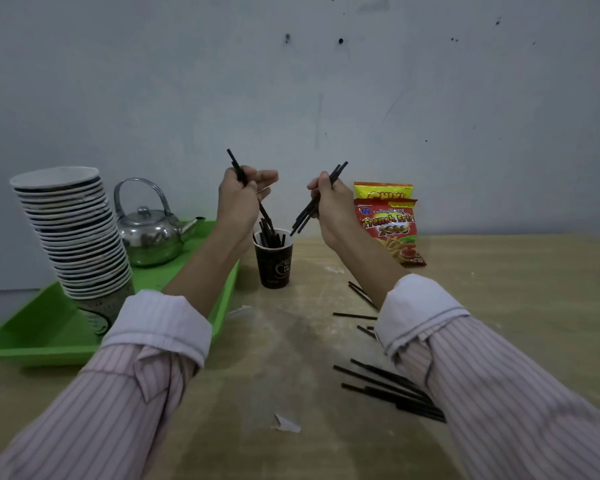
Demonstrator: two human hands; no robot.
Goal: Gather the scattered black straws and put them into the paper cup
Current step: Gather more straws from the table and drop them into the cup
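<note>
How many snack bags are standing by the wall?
2. The red French fries bag stands at the back of the table, right of the paper cup. A yellow bag stands directly behind it, mostly hidden; more could be concealed there.

My dark paper cup (273, 263) stands upright on the wooden table, several black straws (269, 233) already leaning inside it. I hold one straw (237, 166) above the cup, a few more (317, 199) beside it. Loose straws (392, 391) lie scattered flat to the right.
</note>
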